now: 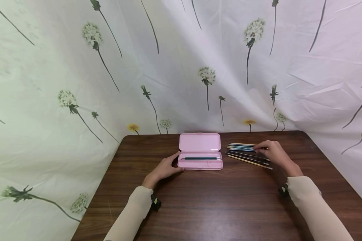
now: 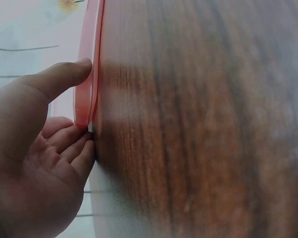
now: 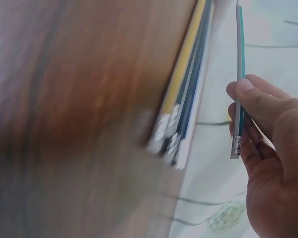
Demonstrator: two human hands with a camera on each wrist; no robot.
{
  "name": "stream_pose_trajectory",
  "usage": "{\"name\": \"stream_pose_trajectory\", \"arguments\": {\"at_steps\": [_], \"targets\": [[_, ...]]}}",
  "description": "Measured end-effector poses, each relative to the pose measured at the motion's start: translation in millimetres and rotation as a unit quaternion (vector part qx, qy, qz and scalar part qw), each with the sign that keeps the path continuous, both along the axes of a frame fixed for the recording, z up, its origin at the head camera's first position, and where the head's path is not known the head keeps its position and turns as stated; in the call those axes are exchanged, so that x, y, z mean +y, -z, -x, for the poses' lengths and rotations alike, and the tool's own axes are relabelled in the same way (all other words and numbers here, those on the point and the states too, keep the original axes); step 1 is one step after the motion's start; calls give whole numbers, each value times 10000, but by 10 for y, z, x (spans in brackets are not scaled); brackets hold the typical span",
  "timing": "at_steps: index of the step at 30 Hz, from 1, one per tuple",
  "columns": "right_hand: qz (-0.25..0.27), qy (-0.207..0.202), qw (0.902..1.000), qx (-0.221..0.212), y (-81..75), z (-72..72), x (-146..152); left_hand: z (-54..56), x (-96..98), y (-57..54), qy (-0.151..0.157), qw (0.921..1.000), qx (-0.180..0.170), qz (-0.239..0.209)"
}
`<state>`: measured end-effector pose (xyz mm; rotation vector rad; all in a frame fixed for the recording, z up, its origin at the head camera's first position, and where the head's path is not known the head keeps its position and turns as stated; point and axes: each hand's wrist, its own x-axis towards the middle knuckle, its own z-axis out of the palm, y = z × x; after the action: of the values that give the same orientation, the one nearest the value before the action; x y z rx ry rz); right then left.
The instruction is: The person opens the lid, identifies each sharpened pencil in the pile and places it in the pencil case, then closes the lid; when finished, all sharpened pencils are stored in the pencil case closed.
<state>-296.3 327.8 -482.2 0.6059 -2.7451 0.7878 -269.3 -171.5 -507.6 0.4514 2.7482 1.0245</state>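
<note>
An open pink pencil case [image 1: 200, 142] lies at the far side of the table, its lid folded back. Inside its long compartment are green-and-white pencils [image 1: 200, 158], too close together to count. My left hand [image 1: 166, 168] grips the case's left end, thumb at the front side [image 2: 83, 84] and fingers around the end. My right hand [image 1: 273, 154] pinches a green-and-white pencil [image 3: 240, 59] near its eraser end, lifted off the table in the right wrist view. Beside and below that hand lie several loose pencils [image 1: 244, 155], some green, some black, some yellow.
The brown wooden table [image 1: 199, 204] reaches back to a white cloth [image 1: 175, 73] printed with dandelions, hanging behind and at the sides. A small divided section [image 1: 215, 164] sits at the case's front right. Dark wrist cameras [image 1: 155, 202] are strapped on at the sleeves.
</note>
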Motion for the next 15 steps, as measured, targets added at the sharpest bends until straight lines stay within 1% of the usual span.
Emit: {"name": "stream_pose_trajectory", "arguments": {"at_steps": [3, 7, 15], "targets": [[54, -68, 9998, 177, -57, 8, -102, -1, 2, -8, 3, 10000, 3, -12], [94, -177, 9995, 262, -124, 31, -253, -5, 3, -17, 0, 10000, -30, -51], [313, -505, 9967, 548, -217, 121, -587, -13, 4, -21, -13, 10000, -27, -72]]}}
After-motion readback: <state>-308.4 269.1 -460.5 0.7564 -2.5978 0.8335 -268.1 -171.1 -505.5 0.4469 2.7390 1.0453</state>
